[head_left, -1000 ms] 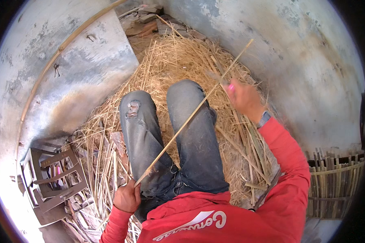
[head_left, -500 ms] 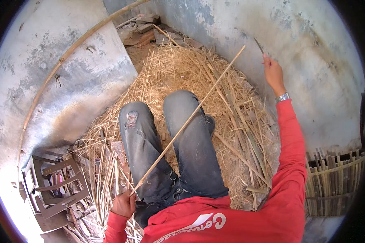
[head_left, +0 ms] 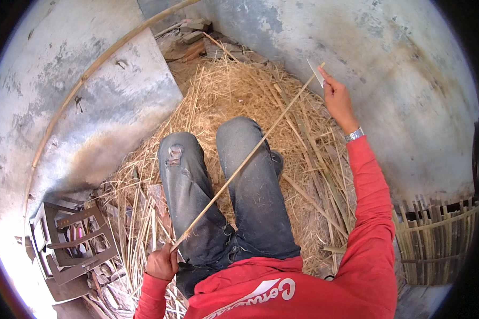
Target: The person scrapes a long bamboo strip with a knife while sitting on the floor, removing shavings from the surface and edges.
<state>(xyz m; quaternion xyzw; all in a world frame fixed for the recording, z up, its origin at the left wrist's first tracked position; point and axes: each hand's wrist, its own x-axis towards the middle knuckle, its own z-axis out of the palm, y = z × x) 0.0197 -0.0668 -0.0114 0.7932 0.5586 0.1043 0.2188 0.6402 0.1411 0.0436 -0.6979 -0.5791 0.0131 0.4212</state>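
Strip of long, thin, pale-tan, bamboo-like material (head_left: 245,162), slanting above faded blue-grey denim jeans (head_left: 262,210). Left hand (head_left: 162,263): fingers closed around near end. Right hand (head_left: 337,99): fingers gripping slim, silver-grey metal-bladed knife (head_left: 313,68) at far end.

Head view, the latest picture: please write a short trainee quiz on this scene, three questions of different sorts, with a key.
1. True or false: a silver watch shows between the right hand and the red sleeve.
2. Where does the left hand grip the long stick? (a) at its middle (b) at its far tip (c) near the end closest to the body
3. Which tool is in the right hand, and near which end of the stick is its blade?

Key:
1. True.
2. c.
3. A knife; near the far end, though contact is hard to tell.
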